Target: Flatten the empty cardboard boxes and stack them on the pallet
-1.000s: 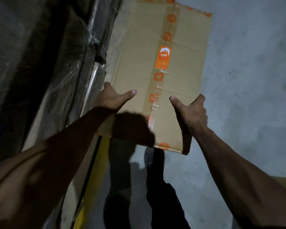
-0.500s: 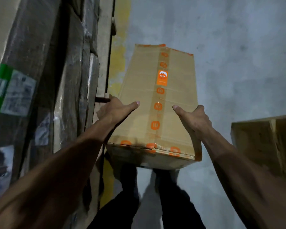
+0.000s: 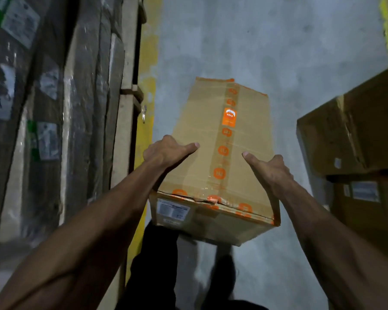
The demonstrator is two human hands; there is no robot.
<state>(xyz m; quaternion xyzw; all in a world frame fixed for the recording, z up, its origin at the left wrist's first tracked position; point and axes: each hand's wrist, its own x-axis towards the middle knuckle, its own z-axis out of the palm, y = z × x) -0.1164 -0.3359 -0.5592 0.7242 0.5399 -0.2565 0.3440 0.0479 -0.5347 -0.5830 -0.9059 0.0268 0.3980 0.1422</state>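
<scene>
box [image 3: 202, 157]: tan cardboard
tape [image 3: 224, 151]: clear, orange round logos
floor [image 3: 267, 52]: grey concrete
floor stripe [image 3: 147, 63]: worn yellow

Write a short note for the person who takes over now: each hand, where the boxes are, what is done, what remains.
Left hand: grips the left side of the brown cardboard box sealed with orange-printed tape, thumb on top.
Right hand: grips its right side the same way.
The box is held above the grey concrete floor, taped and unflattened.
Stacked brown cartons stand at the right, wrapped pallet loads at the left.
Done: box picked up.
Left: open it, flatten it, stack it on the pallet.
</scene>
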